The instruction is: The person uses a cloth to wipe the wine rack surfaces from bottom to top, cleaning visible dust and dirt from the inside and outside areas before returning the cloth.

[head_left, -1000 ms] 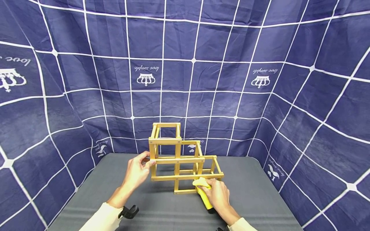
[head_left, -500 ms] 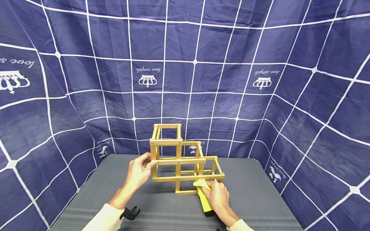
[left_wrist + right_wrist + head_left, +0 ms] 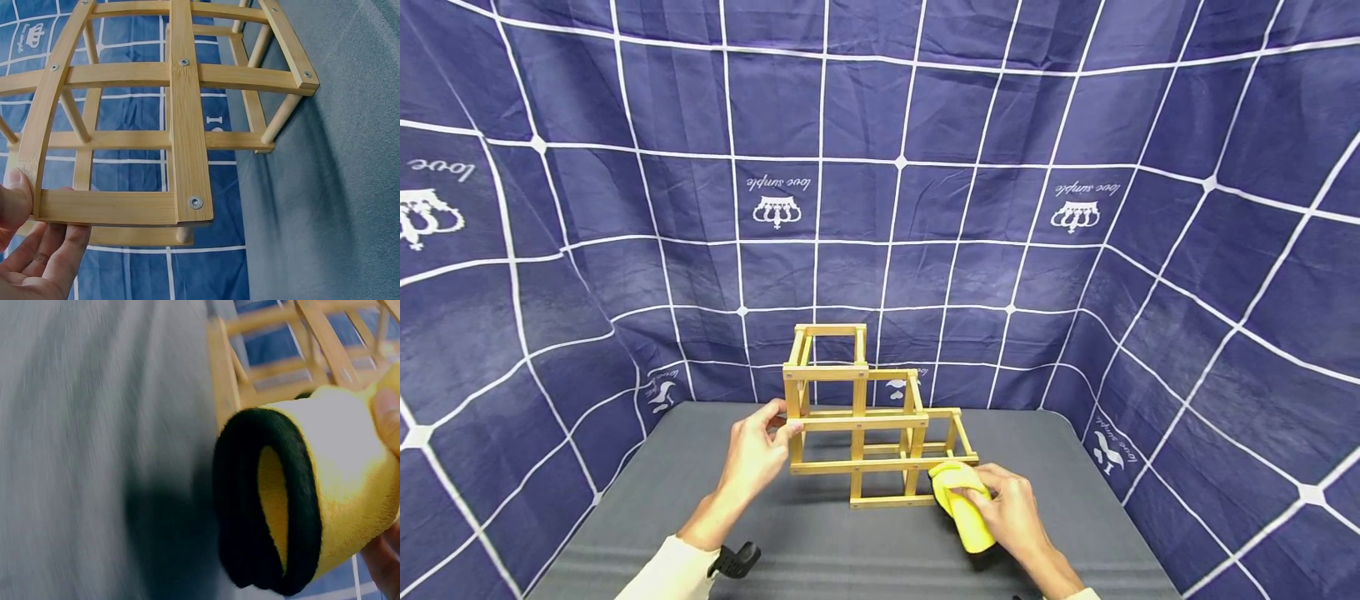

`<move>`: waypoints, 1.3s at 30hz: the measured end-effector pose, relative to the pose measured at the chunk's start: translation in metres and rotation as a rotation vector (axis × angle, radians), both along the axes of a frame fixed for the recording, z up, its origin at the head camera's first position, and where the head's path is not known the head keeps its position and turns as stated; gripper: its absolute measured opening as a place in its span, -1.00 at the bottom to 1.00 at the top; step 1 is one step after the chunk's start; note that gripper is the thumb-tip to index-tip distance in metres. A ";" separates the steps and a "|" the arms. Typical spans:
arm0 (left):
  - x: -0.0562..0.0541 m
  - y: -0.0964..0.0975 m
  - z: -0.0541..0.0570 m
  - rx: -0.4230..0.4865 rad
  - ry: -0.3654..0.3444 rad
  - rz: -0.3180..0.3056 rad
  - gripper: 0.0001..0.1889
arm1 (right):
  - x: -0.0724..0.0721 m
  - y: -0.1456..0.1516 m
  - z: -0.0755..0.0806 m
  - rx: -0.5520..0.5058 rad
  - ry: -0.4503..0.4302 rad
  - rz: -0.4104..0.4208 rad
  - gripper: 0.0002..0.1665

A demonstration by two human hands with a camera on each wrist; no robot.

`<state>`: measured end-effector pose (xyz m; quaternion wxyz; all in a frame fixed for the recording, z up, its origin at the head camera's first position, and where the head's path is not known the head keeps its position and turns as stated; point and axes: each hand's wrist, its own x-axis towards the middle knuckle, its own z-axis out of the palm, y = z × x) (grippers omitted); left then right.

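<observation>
A stepped wooden rack (image 3: 859,421) of slats and dowels stands on the grey table, tallest at its left. My left hand (image 3: 758,450) grips its left upright, and in the left wrist view the thumb (image 3: 15,200) lies on the slat's face with the fingers behind and under it. My right hand (image 3: 1011,508) pinches a folded yellow cloth (image 3: 966,512) at the front right end of the rack, overlapping the end of the long slat. In the right wrist view the cloth (image 3: 350,481) shows a dark edging and hangs folded over in a loop.
The grey table surface (image 3: 700,467) extends on both sides of the rack and in front of it. A dark blue curtain (image 3: 970,208) with white grid lines encloses the back and sides. A black strap device (image 3: 735,560) sits at the left wrist.
My right hand has moved to the right with the yellow cloth, from near the rack's lower middle upright to its right end. My left hand keeps its hold on the rack.
</observation>
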<state>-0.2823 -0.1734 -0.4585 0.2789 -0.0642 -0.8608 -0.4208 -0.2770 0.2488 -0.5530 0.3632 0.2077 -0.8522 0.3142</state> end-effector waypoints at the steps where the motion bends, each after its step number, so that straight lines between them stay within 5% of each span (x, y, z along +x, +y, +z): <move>1: 0.000 0.000 0.000 0.001 0.001 0.000 -0.87 | 0.000 0.009 0.002 -0.020 0.024 0.012 -0.65; 5: 0.001 0.000 0.000 0.007 0.002 -0.002 -0.87 | 0.000 0.041 0.013 -0.127 0.039 -0.042 -0.59; 9: 0.002 0.000 0.000 0.012 -0.011 -0.004 -0.88 | -0.003 0.065 0.022 -0.235 -0.005 -0.237 -0.69; 12: 0.003 0.000 -0.002 0.016 -0.019 -0.006 -0.88 | -0.011 0.073 0.022 -0.276 -0.079 -0.377 -0.73; 14: 0.003 0.000 -0.003 0.018 -0.022 -0.004 -0.87 | -0.016 0.072 0.018 -0.292 -0.179 -0.390 -0.71; 16: 0.003 0.000 -0.003 0.022 -0.020 -0.002 -0.87 | -0.022 0.068 0.011 -0.299 -0.319 -0.301 -0.69; 20: 0.003 0.001 -0.001 0.018 -0.016 0.002 -0.87 | -0.030 0.055 -0.006 -0.370 -0.646 0.060 -0.69; 23: 0.002 0.000 0.000 0.013 -0.017 0.006 -0.88 | -0.034 0.053 -0.014 -0.377 -0.770 0.281 -0.71; 27: 0.002 0.000 0.001 0.006 -0.018 0.010 -0.89 | -0.035 0.060 -0.016 -0.315 -0.748 0.461 -0.70; 30: 0.002 -0.001 0.001 0.008 -0.021 0.012 -0.88 | -0.038 0.059 -0.017 -0.296 -0.712 0.499 -0.68; 34: 0.002 -0.001 0.002 0.011 -0.030 0.009 -0.88 | -0.043 0.048 -0.017 -0.265 -0.638 0.404 -0.68; 39: 0.000 0.000 0.001 0.009 -0.032 0.002 -0.87 | -0.043 0.033 -0.016 -0.154 -0.525 0.140 -0.83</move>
